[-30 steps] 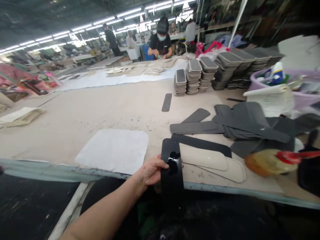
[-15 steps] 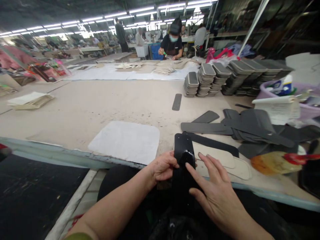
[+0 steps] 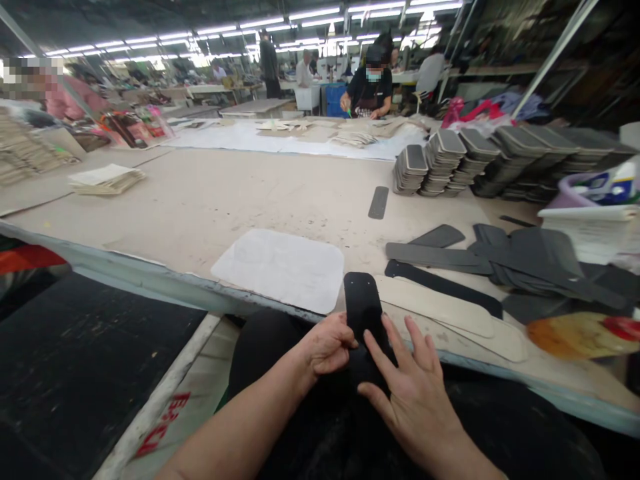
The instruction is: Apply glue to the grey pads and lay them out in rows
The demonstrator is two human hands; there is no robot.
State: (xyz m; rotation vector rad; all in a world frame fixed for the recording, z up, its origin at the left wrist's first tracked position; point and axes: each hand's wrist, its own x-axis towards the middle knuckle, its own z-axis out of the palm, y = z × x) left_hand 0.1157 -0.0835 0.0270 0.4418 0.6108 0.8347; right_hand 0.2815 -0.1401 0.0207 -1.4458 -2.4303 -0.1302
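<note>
A long black strip (image 3: 363, 300) with rounded corners and small holes near its far end extends from my lap past the table's front edge. My left hand (image 3: 330, 345) pinches its left edge with curled fingers. Across the strip's surface my right hand (image 3: 407, 373) lies with fingers spread, the fingertips touching it. The strip's near end blends into the dark clothing on my lap. Just right of it on the table lie cream strips (image 3: 440, 303), with a black strip (image 3: 445, 290) behind them. A white rounded sheet (image 3: 283, 267) lies to the left.
Loose dark grey pieces (image 3: 530, 257) overlap at the right, near a bottle of amber liquid (image 3: 575, 335). Behind them stand stacks of grey pieces (image 3: 445, 163). One grey piece (image 3: 379, 203) lies mid-table. A cream stack (image 3: 106, 179) is at the left. A person (image 3: 373, 87) works across the table.
The view has swung left, shifting the scene to the right. My right hand has spread its fingers more flatly over the black strip. My left hand still pinches its edge.
</note>
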